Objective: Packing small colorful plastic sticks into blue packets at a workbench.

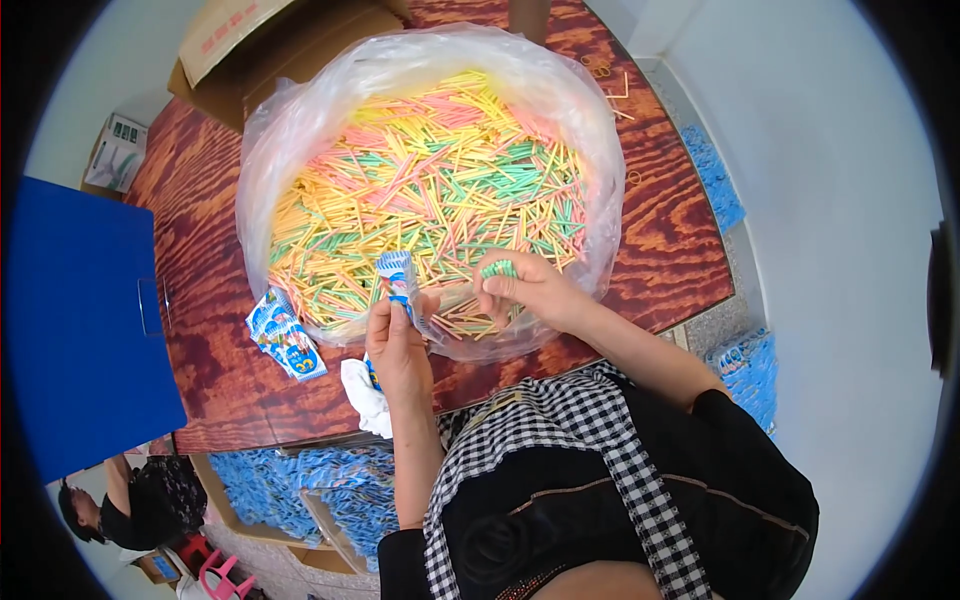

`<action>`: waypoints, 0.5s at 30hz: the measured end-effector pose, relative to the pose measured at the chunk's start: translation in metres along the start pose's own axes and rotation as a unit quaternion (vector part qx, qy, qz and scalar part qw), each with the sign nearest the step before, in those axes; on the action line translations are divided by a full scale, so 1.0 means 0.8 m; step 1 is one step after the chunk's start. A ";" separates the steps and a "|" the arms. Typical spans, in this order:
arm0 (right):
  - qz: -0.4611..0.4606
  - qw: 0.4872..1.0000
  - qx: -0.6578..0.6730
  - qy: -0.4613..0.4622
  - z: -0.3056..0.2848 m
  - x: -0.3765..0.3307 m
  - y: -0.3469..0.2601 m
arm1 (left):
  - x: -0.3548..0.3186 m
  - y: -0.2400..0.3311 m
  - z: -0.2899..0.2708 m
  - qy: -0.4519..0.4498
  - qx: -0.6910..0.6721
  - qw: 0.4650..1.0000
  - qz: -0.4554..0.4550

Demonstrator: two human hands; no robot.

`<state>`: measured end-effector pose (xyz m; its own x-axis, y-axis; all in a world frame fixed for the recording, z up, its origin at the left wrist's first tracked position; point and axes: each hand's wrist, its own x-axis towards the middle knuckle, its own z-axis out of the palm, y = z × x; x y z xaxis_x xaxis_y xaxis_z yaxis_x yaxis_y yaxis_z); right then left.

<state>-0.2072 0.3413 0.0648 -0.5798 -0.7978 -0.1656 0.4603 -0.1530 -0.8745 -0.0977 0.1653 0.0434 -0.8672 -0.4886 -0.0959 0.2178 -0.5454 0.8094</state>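
My left hand (397, 345) pinches a small blue-and-white packet (396, 268) upright at the near rim of a big clear plastic bag (560, 80). The bag lies wide open and is full of thin pink, yellow and green sticks (440, 180). A little to the right, my right hand (540, 292) is closed round a bundle of green-and-white sticks (498, 269), their ends showing above the fingers. The two hands are apart, both over the bag's near edge. Whether the packet holds anything is hidden.
More blue packets (287, 340) lie left of the bag, and a crumpled white cloth (365, 398) rests by my left wrist. A cardboard box (240, 60) stands behind. Boxes of blue packets (270, 490) sit below the wood-patterned table (670, 250). Another person (140, 505) is at lower left.
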 end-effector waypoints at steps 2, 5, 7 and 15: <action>0.007 1.000 -0.019 0.001 0.001 -0.002 0.002 | -0.004 0.002 -0.001 0.007 0.005 1.000 -0.013; 0.006 0.997 -0.075 0.011 0.009 -0.003 0.000 | -0.008 -0.004 -0.004 0.030 -0.014 0.999 -0.031; -0.004 0.993 -0.113 0.018 0.012 -0.005 0.000 | -0.010 -0.005 -0.003 0.044 -0.026 0.998 -0.026; -0.184 0.976 -0.094 0.067 0.013 0.011 0.004 | -0.033 0.001 0.012 -0.070 -0.086 0.964 -0.240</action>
<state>-0.2038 0.3282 0.0655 -0.7710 -0.6240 0.1277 0.0804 -0.2942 -0.9524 -0.0788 0.1845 0.0518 -0.9361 -0.0617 -0.3463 -0.1626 -0.7970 0.5817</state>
